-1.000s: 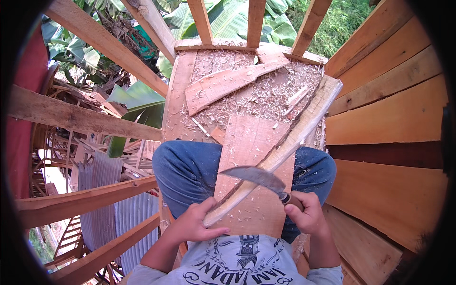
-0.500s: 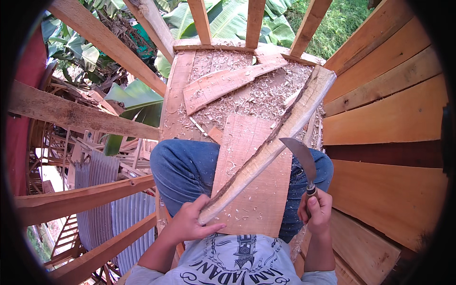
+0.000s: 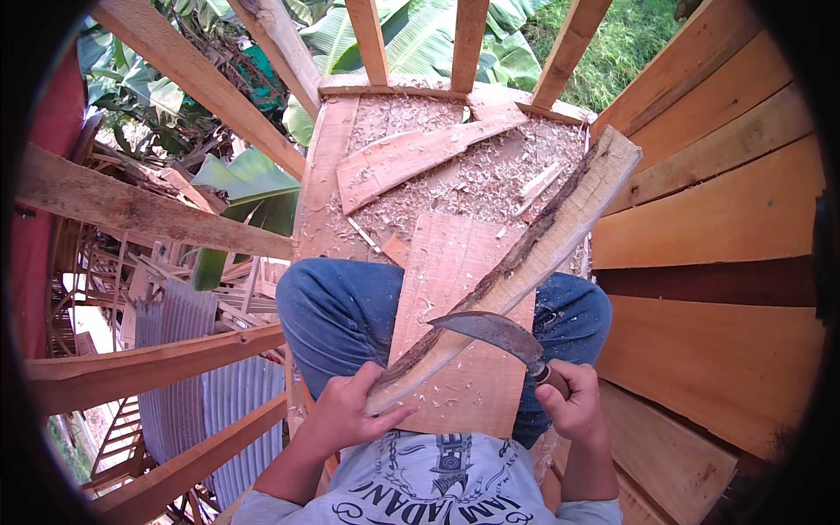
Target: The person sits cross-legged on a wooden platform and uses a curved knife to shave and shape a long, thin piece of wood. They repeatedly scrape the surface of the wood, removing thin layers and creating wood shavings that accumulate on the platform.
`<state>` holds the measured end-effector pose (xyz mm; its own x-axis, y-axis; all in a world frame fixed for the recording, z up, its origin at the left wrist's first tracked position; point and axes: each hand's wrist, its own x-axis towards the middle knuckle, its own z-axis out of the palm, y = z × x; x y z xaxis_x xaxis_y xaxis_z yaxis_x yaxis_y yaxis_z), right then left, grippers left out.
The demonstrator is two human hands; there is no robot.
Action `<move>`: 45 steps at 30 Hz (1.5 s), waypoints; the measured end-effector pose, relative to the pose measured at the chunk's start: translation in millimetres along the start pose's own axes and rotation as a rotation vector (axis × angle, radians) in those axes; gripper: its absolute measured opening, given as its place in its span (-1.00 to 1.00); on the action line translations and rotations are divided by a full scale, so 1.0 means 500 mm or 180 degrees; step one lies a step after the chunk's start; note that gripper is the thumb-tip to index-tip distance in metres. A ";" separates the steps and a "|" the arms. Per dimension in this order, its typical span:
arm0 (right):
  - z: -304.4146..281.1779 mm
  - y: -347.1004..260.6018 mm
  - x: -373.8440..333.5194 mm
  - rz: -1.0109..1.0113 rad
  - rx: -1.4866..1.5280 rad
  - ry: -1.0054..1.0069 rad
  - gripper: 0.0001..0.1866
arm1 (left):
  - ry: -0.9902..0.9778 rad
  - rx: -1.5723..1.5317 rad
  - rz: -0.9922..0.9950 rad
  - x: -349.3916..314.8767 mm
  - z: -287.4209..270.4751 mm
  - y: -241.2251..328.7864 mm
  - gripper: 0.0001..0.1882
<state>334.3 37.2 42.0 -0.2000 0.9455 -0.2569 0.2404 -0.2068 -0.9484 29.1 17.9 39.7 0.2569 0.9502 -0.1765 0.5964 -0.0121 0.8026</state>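
A long, rough-edged strip of wood point(image 3: 547, 245) slants from lower left to upper right, with dark bark along its upper edge. My left hand point(image 3: 354, 413) grips its near end. In my right hand point(image 3: 573, 401) is the wooden handle of a sickle point(image 3: 500, 332). Its curved blade lies across the strip's lower half in the picture, tip pointing left; I cannot tell if the edge touches the wood. Beneath the strip, a flat board point(image 3: 486, 389) rests across my lap between my knees, with a few shavings on it.
A tapered plank piece point(image 3: 398, 162) lies beyond my knees on a floor point(image 3: 328, 175) strewn with shavings. Wooden bars point(image 3: 166, 214) surround me at the left and front, and a plank wall point(image 3: 709, 341) stands close on the right. Corrugated sheets point(image 3: 241, 411) show below left.
The sickle has swung left and down over the strip, its blade now nearly level. The strip's far end has shifted right and rolled, showing more bark. My left hand stays in place.
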 end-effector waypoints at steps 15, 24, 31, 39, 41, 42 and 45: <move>0.027 0.051 0.018 -0.0489 0.1303 0.0442 -0.60 | -0.0151 -0.0055 -0.0003 0.008 0.007 -0.017 -0.54; 0.048 0.030 0.047 -0.0656 -0.0681 0.0799 -0.81 | -0.1055 -0.1376 -0.0464 0.007 0.005 -0.045 -0.62; 0.049 0.037 0.045 -0.0495 -0.0885 0.0754 -0.60 | -0.1667 -0.2810 -0.0545 -0.005 0.043 -0.044 -0.46; 0.037 0.046 0.041 -0.0507 -0.1170 0.0945 -0.53 | -0.2073 -0.3704 -0.0788 0.001 0.057 -0.044 -0.46; 0.035 0.047 0.041 -0.0550 -0.1247 0.0989 -0.51 | -0.2050 -0.3775 -0.0856 -0.002 0.064 -0.040 -0.45; 0.034 0.048 0.041 -0.0556 -0.1279 0.0996 -0.50 | -0.2035 -0.3810 -0.0888 -0.003 0.068 -0.037 -0.45; 0.035 0.047 0.042 -0.0663 -0.1354 0.1036 -0.48 | -0.2010 -0.3862 -0.0854 -0.009 0.077 -0.035 -0.46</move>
<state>318.9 47.8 11.1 0.0025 0.9981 0.0616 0.6016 0.0477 -0.7974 46.7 1.7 4.6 0.7304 0.5770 -0.3653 -0.2592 0.7291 0.6335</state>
